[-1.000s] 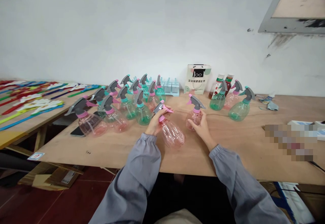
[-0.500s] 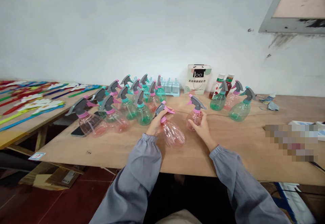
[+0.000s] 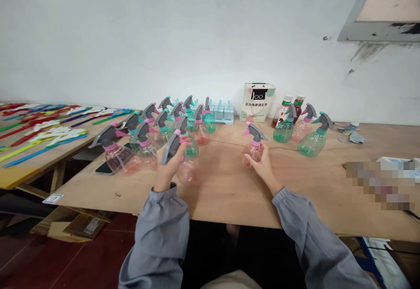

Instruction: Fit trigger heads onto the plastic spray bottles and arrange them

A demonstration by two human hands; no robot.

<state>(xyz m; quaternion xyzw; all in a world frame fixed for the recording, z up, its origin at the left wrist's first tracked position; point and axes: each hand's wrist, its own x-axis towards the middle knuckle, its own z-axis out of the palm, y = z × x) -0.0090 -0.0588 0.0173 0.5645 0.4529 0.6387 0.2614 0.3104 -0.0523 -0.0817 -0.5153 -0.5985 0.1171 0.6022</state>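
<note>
My left hand (image 3: 169,163) is wrapped round the neck of a pink spray bottle (image 3: 189,171) with a grey and pink trigger head, close to the group at the left. Its clear pink body looks blurred. My right hand (image 3: 260,162) grips another pink spray bottle (image 3: 251,151) by its body, upright on the wooden table (image 3: 229,201). Left of my hands stand several pink and green spray bottles, among them a pink one (image 3: 120,158) at the near left. On the right are a green bottle (image 3: 311,142), a smaller green one (image 3: 283,130) and a pink one.
A paper bag (image 3: 257,105) and two red-filled bottles (image 3: 282,112) stand by the wall, near a light blue rack (image 3: 224,113). A phone (image 3: 105,168) lies at the left. Colourful flower-shaped sticks (image 3: 55,134) cover another table. Small items and a white box lie right.
My left hand has moved left with its pink spray bottle, towards the group of bottles. My right hand still holds its bottle in nearly the same place.
</note>
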